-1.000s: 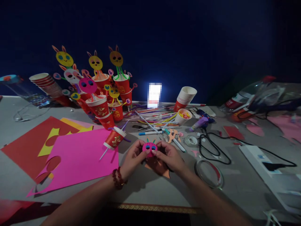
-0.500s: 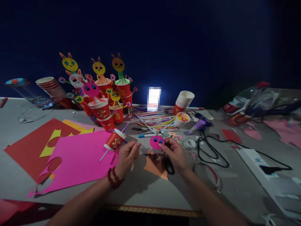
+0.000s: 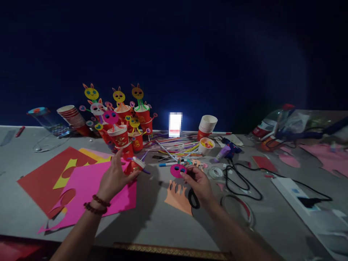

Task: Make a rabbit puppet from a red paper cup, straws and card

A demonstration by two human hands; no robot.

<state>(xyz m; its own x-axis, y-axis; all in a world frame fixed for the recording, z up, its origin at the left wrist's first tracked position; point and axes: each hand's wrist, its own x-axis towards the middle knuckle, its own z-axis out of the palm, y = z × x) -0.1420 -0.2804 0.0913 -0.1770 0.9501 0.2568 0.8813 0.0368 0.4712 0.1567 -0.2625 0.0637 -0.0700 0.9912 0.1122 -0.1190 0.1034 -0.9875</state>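
In my right hand [image 3: 199, 183] I pinch a magenta paper rabbit face [image 3: 176, 170] by its right edge, between thumb and fingers. Dark blue eyes and small ears show on it. My left hand [image 3: 114, 177] hovers over the magenta sheet [image 3: 89, 188] with thumb and fingers apart. Between them is a red paper cup [image 3: 133, 166] with a white rim, tilted and partly hidden by the hand. Whether the thumb touches it I cannot tell. Under my right hand lie an orange paper offcut [image 3: 178, 197] and black scissor handles [image 3: 193, 199].
Finished rabbit cups [image 3: 118, 134] stand at the back left, beside stacked cups [image 3: 71, 117]. Pipe cleaners [image 3: 174, 146], a glue stick [image 3: 222, 153], clear tape [image 3: 216, 172] and a cup of yellow pieces [image 3: 206, 145] lie ahead. A black cable [image 3: 255, 199] runs to a power strip [image 3: 293, 203].
My left hand has moved left to the tilted red cup and its fingers have spread. My right hand keeps the rabbit face. The view has tilted up slightly.
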